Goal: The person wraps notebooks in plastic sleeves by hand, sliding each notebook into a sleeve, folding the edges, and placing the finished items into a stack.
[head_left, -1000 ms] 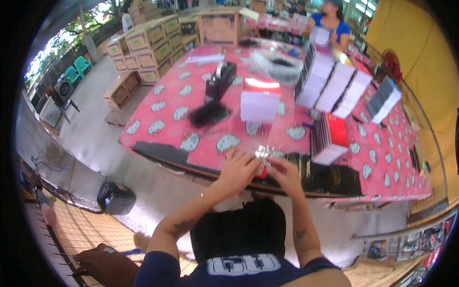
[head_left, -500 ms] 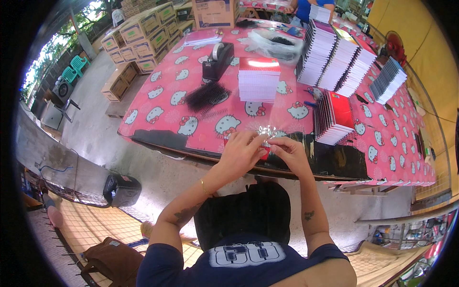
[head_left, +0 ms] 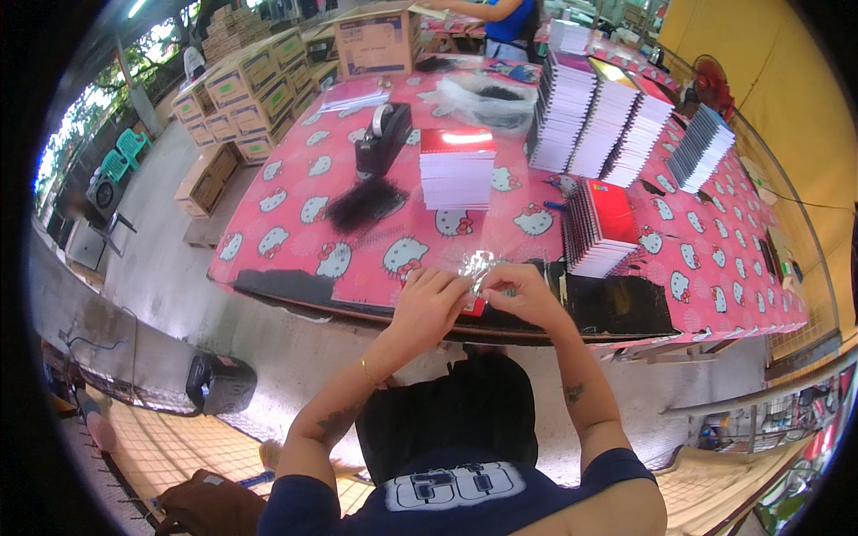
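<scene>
At the table's near edge, my left hand (head_left: 433,299) rests over a red-covered flat item (head_left: 474,306), its fingers bent and close together. Most of that item is hidden under the hands. My right hand (head_left: 520,293) is beside it with thumb and fingertips pinched near the shiny clear plastic (head_left: 477,264). The plastic lies just beyond the fingertips, where its outline is hard to follow. Farther in stands a stack of red-covered notebooks (head_left: 458,174). To the right is another stack of red spiral-bound notebooks (head_left: 601,229).
A black tape dispenser (head_left: 382,141) and a heap of black spiral coils (head_left: 366,204) lie left of the stack. Tall notebook stacks (head_left: 590,116) and a plastic bag of coils (head_left: 487,100) stand farther back. Cardboard boxes (head_left: 255,94) are piled at left. A person in blue (head_left: 509,27) is across the table.
The view has shifted, so the table sits lower and more of the far side shows. My hands stay together at the red item. The person across now has an arm stretched leftward.
</scene>
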Available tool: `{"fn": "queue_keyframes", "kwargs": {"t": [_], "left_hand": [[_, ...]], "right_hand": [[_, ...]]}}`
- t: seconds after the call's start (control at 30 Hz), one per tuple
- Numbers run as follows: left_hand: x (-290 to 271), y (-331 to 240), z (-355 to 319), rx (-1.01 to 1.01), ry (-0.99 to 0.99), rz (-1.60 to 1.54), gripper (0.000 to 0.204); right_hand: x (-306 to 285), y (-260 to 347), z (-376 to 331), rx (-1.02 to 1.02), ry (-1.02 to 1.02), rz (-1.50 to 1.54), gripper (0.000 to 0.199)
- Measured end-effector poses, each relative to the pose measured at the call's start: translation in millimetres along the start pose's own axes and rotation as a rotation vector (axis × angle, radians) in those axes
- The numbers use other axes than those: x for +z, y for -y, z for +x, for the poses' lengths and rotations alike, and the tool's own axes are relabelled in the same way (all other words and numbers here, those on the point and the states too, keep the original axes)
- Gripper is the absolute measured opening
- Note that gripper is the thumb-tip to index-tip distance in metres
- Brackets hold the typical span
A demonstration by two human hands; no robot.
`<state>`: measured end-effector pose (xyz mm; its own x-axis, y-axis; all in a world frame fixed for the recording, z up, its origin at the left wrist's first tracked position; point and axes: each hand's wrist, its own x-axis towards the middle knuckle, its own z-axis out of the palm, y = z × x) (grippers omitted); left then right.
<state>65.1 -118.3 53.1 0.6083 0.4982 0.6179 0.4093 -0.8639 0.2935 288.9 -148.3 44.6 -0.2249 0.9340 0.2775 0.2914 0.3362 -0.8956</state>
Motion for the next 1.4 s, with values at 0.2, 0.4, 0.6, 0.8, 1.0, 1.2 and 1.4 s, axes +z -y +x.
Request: {"fn": "queue_keyframes", "kwargs": {"t": [0.2,0.4,0.6,0.8,1.0,1.2,1.4], "left_hand": [[-5,-8,7,0.008,0.056,0.087,0.035],[-35,-3,33,0.029,0.056,-0.202,0.037],[-47,-10,58,-0.028,-0.213,-0.289,0.033],[-30,12,32,-0.072,-0.049,-0.27,0.027],[-24,26,29,-0.061,-0.04,-0.234,0.025],[-18,48,79,-0.022,-0.095,-0.164,0.022],[10,120,168,0.181,-0.311,0.332,0.027]], "right_hand": [[26,12,-1,-0.014,-0.4,-0.348,0.012],[17,64,-12,-0.141,-0.352,-0.276,0.036],[-53,84,-33,-0.235,-0.501,-0.695,0.06],[-160,45,-35,-0.153,-0.584,-1.005,0.057],[-162,36,-38,-0.032,-0.438,-0.979,0.051],[-159,27,-40,0.045,-0.487,-1.03,0.06],[-148,48,-37,-0.037,-0.558,-1.225,0.059]]}}
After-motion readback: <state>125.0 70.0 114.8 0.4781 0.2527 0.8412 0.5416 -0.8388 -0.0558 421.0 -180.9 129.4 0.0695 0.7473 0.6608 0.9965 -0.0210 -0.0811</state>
